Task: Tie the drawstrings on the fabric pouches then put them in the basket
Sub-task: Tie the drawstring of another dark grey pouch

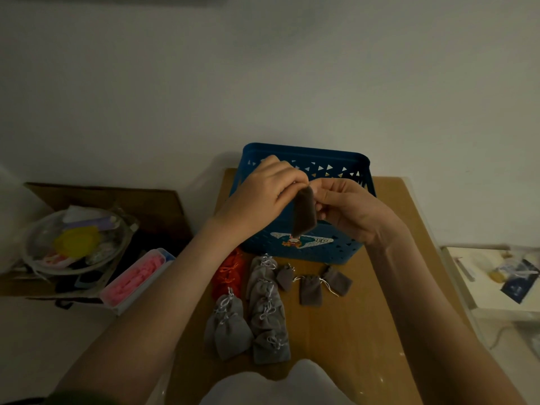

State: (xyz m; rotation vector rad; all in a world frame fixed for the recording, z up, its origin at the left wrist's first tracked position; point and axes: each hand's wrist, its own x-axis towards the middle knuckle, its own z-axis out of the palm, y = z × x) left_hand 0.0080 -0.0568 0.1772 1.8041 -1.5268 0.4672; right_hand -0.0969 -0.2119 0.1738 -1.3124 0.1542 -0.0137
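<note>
A small dark brown-grey pouch (pixel 305 213) hangs in the air in front of the blue plastic basket (pixel 336 163). My left hand (pixel 263 194) pinches its top from the left, and my right hand (pixel 347 206) pinches its top from the right. On the brown tabletop (pixel 365 331) below lie several grey pouches (pixel 263 311) in two rows, three smaller dark pouches (pixel 311 289) to their right, and a heap of orange pouches (pixel 229 271) beside my left forearm.
At the left stand a clear bowl of mixed items (pixel 76 241) on a cardboard box and a pink-filled tray (pixel 137 277). A low white table with papers (pixel 496 276) is at the right. The basket stands against a white wall.
</note>
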